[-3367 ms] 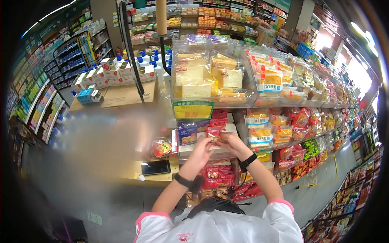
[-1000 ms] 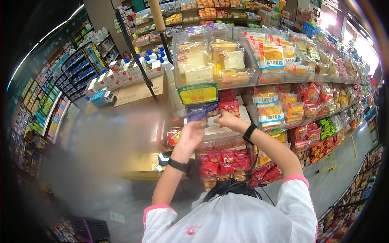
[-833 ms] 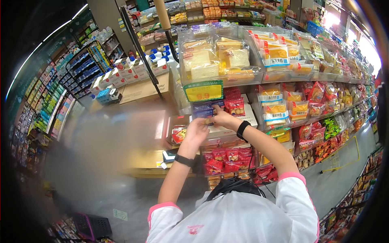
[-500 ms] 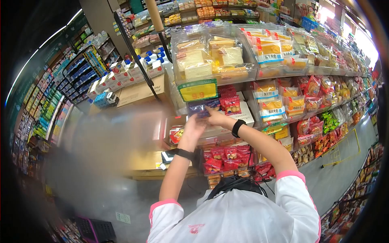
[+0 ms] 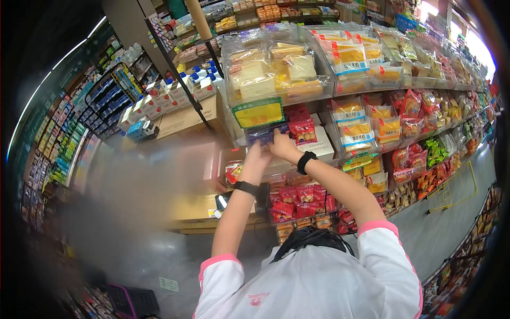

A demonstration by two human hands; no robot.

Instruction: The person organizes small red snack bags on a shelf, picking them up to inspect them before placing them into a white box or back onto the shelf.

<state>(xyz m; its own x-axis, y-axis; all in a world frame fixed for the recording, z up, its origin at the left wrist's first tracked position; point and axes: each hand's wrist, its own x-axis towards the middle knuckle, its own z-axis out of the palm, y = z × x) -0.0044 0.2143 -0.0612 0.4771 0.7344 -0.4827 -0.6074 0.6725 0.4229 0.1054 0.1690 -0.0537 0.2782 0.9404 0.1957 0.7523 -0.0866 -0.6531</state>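
Note:
Both of my hands are at a dark purple packet, just below a yellow and green price tag. My left hand grips its near side from below. My right hand has its fingers closed on the packet's right end. Right beside it, a red snack packet lies on a white carton. The packet's lower edge is partly hidden by my fingers.
Clear bins of wrapped bread overhang the spot from above. A lower bin holds red packets. Boxed bottles stand on a brown carton at left. A large blur covers the left foreground. A dark basket sits on the floor.
My hands have moved slightly upward and farther in with the purple packet, staying under the price tag. The view has shifted a little. Both hands keep their hold.

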